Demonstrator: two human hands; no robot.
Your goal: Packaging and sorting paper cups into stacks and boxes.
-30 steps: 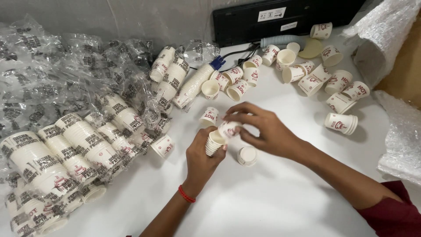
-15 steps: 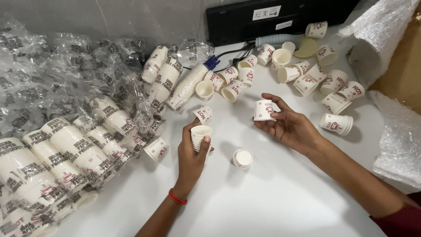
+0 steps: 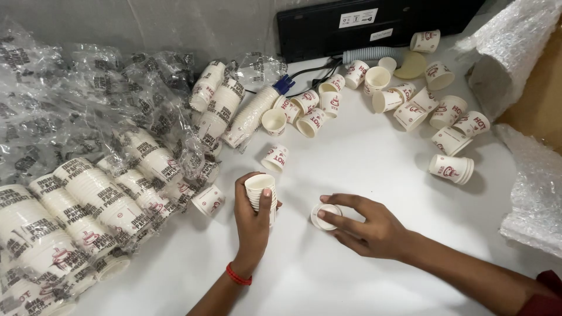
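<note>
The left hand (image 3: 254,219) is closed around a short stack of paper cups (image 3: 261,192), held upright with the open mouths facing up, near the middle of the white bench (image 3: 363,169). A red band (image 3: 239,274) sits on that wrist. The right hand (image 3: 366,225) lies at 3 o'clock from the stack, well clear of it, with thumb and fingers curled about a single cup (image 3: 325,215) that stands on the bench; the fingertips touch its rim.

A lone cup (image 3: 275,158) lies on its side at 12 o'clock from the stack, and another cup (image 3: 209,201) lies at 9 o'clock, just beside the wrapped goods. Wrapped cup sleeves (image 3: 88,205) in clear plastic fill the bench from 8 to 10 o'clock, with empty plastic wrappers (image 3: 64,105) heaped behind them. Loose cups (image 3: 421,111), most tipped over, are scattered from 12 to 2 o'clock. A black device (image 3: 374,26) with cables stands at the far edge at 12 o'clock. Bubble wrap (image 3: 535,187) lies at 3 o'clock, along the right edge
</note>
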